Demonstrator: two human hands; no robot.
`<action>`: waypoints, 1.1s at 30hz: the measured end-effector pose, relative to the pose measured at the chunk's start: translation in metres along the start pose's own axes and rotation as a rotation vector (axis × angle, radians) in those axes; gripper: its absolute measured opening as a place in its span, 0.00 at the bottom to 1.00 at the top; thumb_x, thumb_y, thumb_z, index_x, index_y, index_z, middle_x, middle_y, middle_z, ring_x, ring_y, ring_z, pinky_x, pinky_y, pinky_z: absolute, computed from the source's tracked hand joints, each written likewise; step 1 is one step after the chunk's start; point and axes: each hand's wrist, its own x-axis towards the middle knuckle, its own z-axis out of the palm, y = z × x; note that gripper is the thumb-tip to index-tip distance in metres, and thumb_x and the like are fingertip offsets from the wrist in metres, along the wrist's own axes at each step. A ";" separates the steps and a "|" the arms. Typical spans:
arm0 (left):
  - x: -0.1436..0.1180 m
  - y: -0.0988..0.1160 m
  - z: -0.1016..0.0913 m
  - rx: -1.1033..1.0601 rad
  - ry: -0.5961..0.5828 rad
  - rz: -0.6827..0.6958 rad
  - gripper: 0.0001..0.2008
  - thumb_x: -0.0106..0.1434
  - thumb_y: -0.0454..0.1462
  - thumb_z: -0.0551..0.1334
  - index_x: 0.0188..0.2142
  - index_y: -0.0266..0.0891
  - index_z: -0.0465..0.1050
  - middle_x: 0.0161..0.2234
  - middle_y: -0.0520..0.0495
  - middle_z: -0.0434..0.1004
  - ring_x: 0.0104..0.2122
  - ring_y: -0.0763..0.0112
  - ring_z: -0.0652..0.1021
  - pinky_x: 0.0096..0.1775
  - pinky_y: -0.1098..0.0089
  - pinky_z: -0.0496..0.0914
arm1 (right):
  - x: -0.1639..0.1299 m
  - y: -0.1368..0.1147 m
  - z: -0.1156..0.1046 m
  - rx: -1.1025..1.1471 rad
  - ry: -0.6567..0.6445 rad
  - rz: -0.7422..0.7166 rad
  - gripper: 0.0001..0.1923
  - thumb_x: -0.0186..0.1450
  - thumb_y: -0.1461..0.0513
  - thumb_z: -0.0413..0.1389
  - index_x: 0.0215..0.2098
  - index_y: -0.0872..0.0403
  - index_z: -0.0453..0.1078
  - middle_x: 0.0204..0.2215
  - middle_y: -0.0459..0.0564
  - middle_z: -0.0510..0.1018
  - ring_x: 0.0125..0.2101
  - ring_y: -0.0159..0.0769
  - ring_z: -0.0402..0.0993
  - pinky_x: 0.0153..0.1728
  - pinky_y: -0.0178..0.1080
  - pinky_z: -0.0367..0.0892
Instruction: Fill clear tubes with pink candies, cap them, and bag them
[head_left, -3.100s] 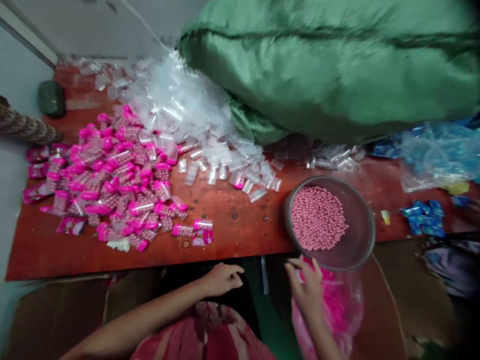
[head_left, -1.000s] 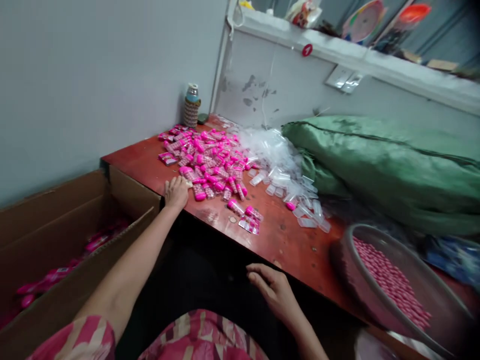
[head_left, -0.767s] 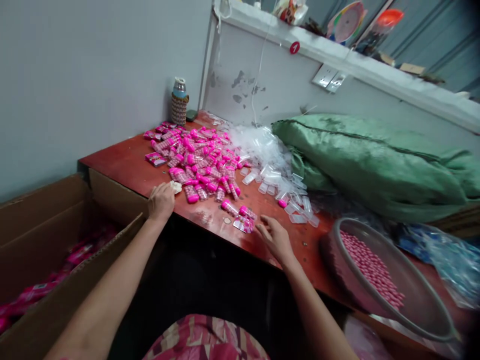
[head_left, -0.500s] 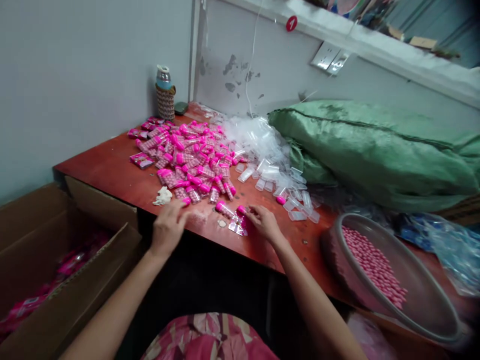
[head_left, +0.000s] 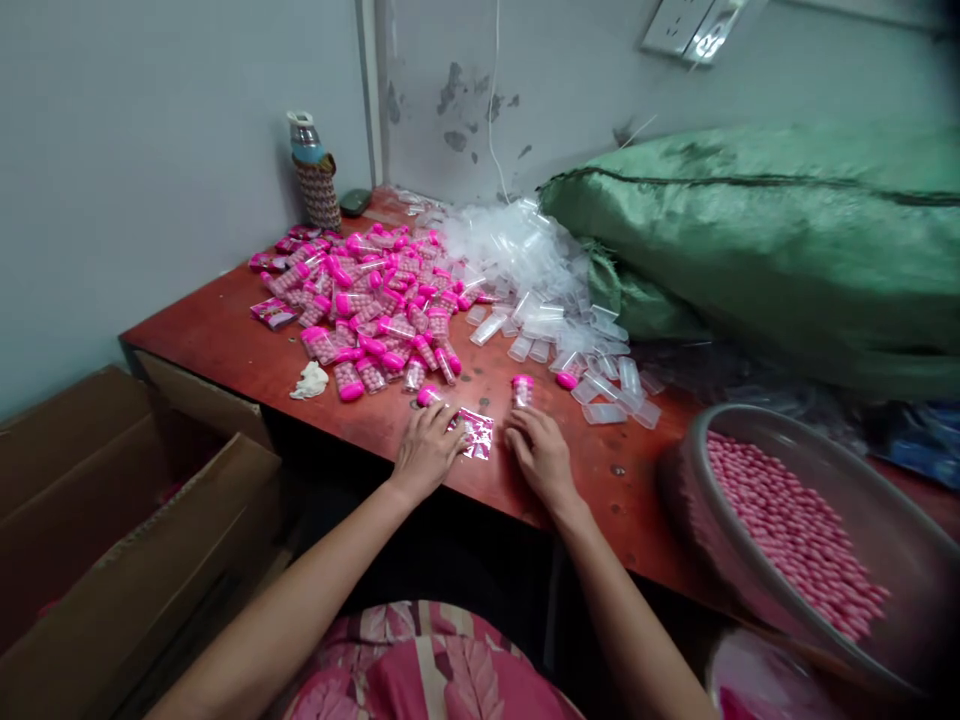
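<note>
Lying between both hands' grips, sachet (head_left: 475, 433) touches the loosely open left hand (head_left: 427, 452).

We see the left hand (head_left: 426, 452) and right hand (head_left: 541, 455) resting on the red desk (head_left: 225, 335), a small pink packet (head_left: 475, 433) between them. Just beyond the right fingertips stands a pink-capped vial (head_left: 521, 390), seemingly untouched. Right of that hand sits a bowl (head_left: 907, 540) of pink beads.

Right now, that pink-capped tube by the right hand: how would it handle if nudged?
The tube stands upright on its narrow end, so it probably tips easily. Round and small, it would likely roll on the table. Clear plastic with small beads suggests light.
</note>
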 end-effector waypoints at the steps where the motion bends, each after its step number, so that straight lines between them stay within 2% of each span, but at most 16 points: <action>1: -0.001 0.002 0.000 0.001 0.011 -0.022 0.12 0.60 0.38 0.55 0.43 0.44 0.69 0.52 0.45 0.65 0.53 0.58 0.60 0.50 0.54 0.58 | -0.004 -0.007 0.000 0.071 -0.014 -0.004 0.12 0.62 0.60 0.48 0.43 0.52 0.67 0.44 0.52 0.70 0.46 0.39 0.64 0.48 0.43 0.59; 4: -0.004 0.006 0.001 -0.010 0.067 -0.053 0.11 0.61 0.37 0.54 0.41 0.44 0.71 0.50 0.47 0.66 0.53 0.59 0.61 0.50 0.54 0.59 | -0.010 -0.023 0.002 0.253 -0.059 0.043 0.11 0.62 0.59 0.48 0.41 0.52 0.68 0.40 0.51 0.73 0.41 0.37 0.68 0.45 0.40 0.63; 7: -0.007 0.008 0.005 -0.035 0.199 -0.057 0.11 0.61 0.36 0.54 0.42 0.43 0.71 0.49 0.47 0.68 0.52 0.60 0.62 0.50 0.55 0.59 | -0.010 -0.034 0.006 0.403 -0.047 0.188 0.13 0.61 0.56 0.49 0.41 0.52 0.68 0.39 0.51 0.74 0.37 0.37 0.70 0.41 0.40 0.65; 10: -0.009 0.019 0.006 -0.083 0.281 -0.032 0.12 0.62 0.36 0.53 0.44 0.44 0.69 0.49 0.46 0.69 0.51 0.60 0.64 0.50 0.55 0.60 | -0.008 -0.042 0.011 0.746 -0.062 0.350 0.17 0.58 0.55 0.53 0.44 0.53 0.64 0.35 0.49 0.75 0.33 0.36 0.72 0.34 0.38 0.68; 13: -0.013 0.035 -0.006 -0.162 0.280 -0.012 0.15 0.62 0.36 0.53 0.49 0.45 0.65 0.50 0.46 0.67 0.51 0.61 0.64 0.51 0.55 0.60 | -0.006 -0.045 0.015 1.024 -0.038 0.451 0.18 0.54 0.57 0.56 0.42 0.54 0.63 0.29 0.46 0.75 0.28 0.32 0.72 0.29 0.34 0.68; 16: -0.030 0.037 -0.028 -0.224 0.302 -0.035 0.23 0.61 0.38 0.55 0.55 0.44 0.55 0.51 0.45 0.65 0.52 0.62 0.64 0.53 0.57 0.60 | -0.006 -0.038 0.010 1.034 0.032 0.484 0.18 0.52 0.59 0.57 0.41 0.54 0.63 0.27 0.44 0.74 0.25 0.30 0.70 0.27 0.32 0.66; 18: -0.057 0.022 -0.038 -0.200 0.268 -0.038 0.23 0.61 0.38 0.54 0.56 0.44 0.54 0.52 0.46 0.65 0.52 0.62 0.65 0.53 0.59 0.60 | -0.008 -0.032 0.005 1.012 0.021 0.496 0.19 0.52 0.60 0.58 0.41 0.54 0.63 0.25 0.43 0.73 0.25 0.30 0.70 0.27 0.32 0.66; 20: -0.097 -0.002 -0.036 -0.111 0.196 -0.052 0.21 0.61 0.38 0.54 0.54 0.44 0.57 0.52 0.45 0.65 0.52 0.60 0.65 0.53 0.57 0.59 | -0.011 -0.026 0.000 1.023 -0.010 0.529 0.20 0.51 0.60 0.59 0.41 0.55 0.63 0.24 0.43 0.73 0.24 0.30 0.70 0.26 0.32 0.66; 21: -0.121 -0.015 -0.031 -0.042 0.153 -0.111 0.23 0.60 0.40 0.54 0.55 0.41 0.57 0.53 0.43 0.64 0.53 0.57 0.63 0.53 0.55 0.58 | -0.012 -0.023 -0.002 1.043 -0.018 0.553 0.20 0.50 0.60 0.59 0.41 0.54 0.63 0.23 0.43 0.73 0.23 0.30 0.70 0.25 0.32 0.65; 23: -0.168 -0.033 -0.018 0.088 0.076 -0.323 0.29 0.58 0.46 0.53 0.56 0.33 0.55 0.55 0.35 0.59 0.54 0.48 0.61 0.51 0.47 0.58 | -0.014 -0.021 -0.003 1.088 -0.016 0.599 0.20 0.50 0.60 0.60 0.40 0.54 0.64 0.23 0.42 0.73 0.22 0.30 0.69 0.23 0.31 0.65; 24: -0.188 -0.038 -0.014 0.101 0.025 -0.428 0.30 0.59 0.47 0.51 0.56 0.31 0.55 0.56 0.33 0.57 0.53 0.48 0.63 0.49 0.48 0.61 | -0.014 -0.020 -0.003 1.111 -0.008 0.615 0.20 0.50 0.60 0.60 0.39 0.54 0.64 0.24 0.43 0.73 0.23 0.29 0.69 0.23 0.31 0.65; 26: -0.214 -0.037 -0.017 0.016 -0.123 -0.473 0.29 0.57 0.48 0.52 0.52 0.32 0.61 0.55 0.35 0.58 0.52 0.51 0.65 0.48 0.54 0.65 | -0.013 -0.019 -0.004 1.151 0.003 0.633 0.19 0.50 0.60 0.60 0.40 0.54 0.64 0.25 0.43 0.73 0.23 0.29 0.69 0.24 0.31 0.64; 28: -0.209 -0.023 -0.036 -0.110 -0.266 -0.501 0.22 0.54 0.49 0.55 0.43 0.39 0.72 0.54 0.42 0.63 0.50 0.53 0.68 0.48 0.58 0.66 | -0.010 -0.016 -0.006 1.169 -0.013 0.648 0.19 0.50 0.60 0.60 0.40 0.53 0.64 0.25 0.43 0.74 0.22 0.27 0.68 0.23 0.30 0.64; 30: -0.173 -0.003 -0.058 -0.303 -0.411 -0.552 0.14 0.54 0.48 0.57 0.31 0.45 0.77 0.49 0.48 0.70 0.48 0.54 0.70 0.49 0.60 0.65 | -0.006 -0.013 -0.009 1.181 -0.062 0.662 0.20 0.51 0.60 0.60 0.41 0.53 0.63 0.25 0.42 0.73 0.21 0.26 0.67 0.22 0.29 0.63; 31: -0.146 0.008 -0.067 -0.450 -0.457 -0.581 0.13 0.55 0.47 0.57 0.29 0.46 0.77 0.44 0.49 0.74 0.47 0.56 0.70 0.49 0.61 0.65 | -0.004 -0.012 -0.011 1.191 -0.092 0.663 0.20 0.51 0.60 0.60 0.41 0.53 0.63 0.24 0.42 0.73 0.20 0.26 0.67 0.22 0.29 0.62; 33: -0.085 0.029 -0.072 -0.792 -0.447 -0.731 0.15 0.56 0.46 0.56 0.39 0.45 0.74 0.41 0.47 0.75 0.42 0.59 0.74 0.45 0.63 0.68 | 0.001 -0.008 -0.016 1.225 -0.146 0.650 0.20 0.50 0.60 0.61 0.40 0.54 0.63 0.23 0.41 0.72 0.20 0.26 0.67 0.23 0.29 0.62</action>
